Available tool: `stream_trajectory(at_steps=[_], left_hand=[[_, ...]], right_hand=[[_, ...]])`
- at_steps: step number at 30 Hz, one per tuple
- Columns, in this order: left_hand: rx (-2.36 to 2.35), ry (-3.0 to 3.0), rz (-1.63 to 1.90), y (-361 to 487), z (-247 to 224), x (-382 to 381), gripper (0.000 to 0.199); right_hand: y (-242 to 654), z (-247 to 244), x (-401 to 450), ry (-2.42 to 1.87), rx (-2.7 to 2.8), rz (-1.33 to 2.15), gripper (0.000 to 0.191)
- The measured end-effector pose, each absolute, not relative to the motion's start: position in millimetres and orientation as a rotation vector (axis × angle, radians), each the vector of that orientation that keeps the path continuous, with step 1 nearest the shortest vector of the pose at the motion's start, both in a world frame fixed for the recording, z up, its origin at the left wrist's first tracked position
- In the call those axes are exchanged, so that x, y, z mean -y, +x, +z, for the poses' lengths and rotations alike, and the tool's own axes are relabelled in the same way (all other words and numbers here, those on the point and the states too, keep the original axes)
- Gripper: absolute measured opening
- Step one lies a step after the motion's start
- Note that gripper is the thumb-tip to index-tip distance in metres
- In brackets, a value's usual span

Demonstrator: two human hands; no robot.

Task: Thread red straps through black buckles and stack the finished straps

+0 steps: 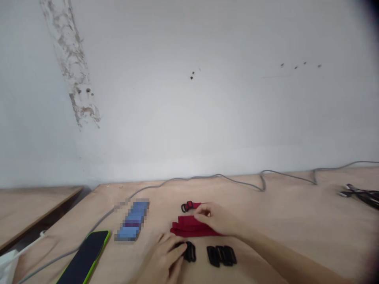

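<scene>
From the head camera, the counter point(281, 213) met the wall point(225, 118) beyond both grips and stretched rightward to cables point(365, 197). The left hand point(168, 252) pinched black buckles point(190, 252) between thumb and finger. The right hand point(211, 216) curled over red straps point(189, 225) ahead of the left; whether it gripped them, I couldn't tell. Its forearm slanted in from the lower right.

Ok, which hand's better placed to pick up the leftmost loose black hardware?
Probably left: the left hand is right at that hardware, while the right hand is farther off, at the red fabric.
</scene>
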State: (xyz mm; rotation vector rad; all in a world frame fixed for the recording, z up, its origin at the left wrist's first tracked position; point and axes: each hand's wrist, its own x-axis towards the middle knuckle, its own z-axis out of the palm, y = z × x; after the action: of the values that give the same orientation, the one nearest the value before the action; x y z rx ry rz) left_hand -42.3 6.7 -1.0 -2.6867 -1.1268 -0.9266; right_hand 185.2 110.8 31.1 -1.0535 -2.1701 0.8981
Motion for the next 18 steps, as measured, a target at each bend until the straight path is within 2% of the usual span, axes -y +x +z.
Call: stream_trajectory(at_steps=[4, 11, 15, 18], left_hand=[[1.197, -2.712, -1.027, -37.7, -3.9, -5.7, 0.032], [1.119, -2.692, -1.136, -42.0, -15.3, -14.5, 0.021], [1.123, -2.619, -1.138, -40.7, -3.5, -10.1, 0.029], [1.078, -2.516, -1.245, -39.9, 4.4, -6.4, 0.028]], right_hand=[[170.2, 5.2, -115.3, -1.118, 2.235, 0.628, 0.014], [178.7, 6.1, -171.1, -1.228, 2.3, 0.439, 0.037], [184.1, 5.3, -179.0, -1.187, 2.397, 0.436, 0.022], [192.9, 15.2, -166.2, -1.15, 2.397, 0.398, 0.02]])
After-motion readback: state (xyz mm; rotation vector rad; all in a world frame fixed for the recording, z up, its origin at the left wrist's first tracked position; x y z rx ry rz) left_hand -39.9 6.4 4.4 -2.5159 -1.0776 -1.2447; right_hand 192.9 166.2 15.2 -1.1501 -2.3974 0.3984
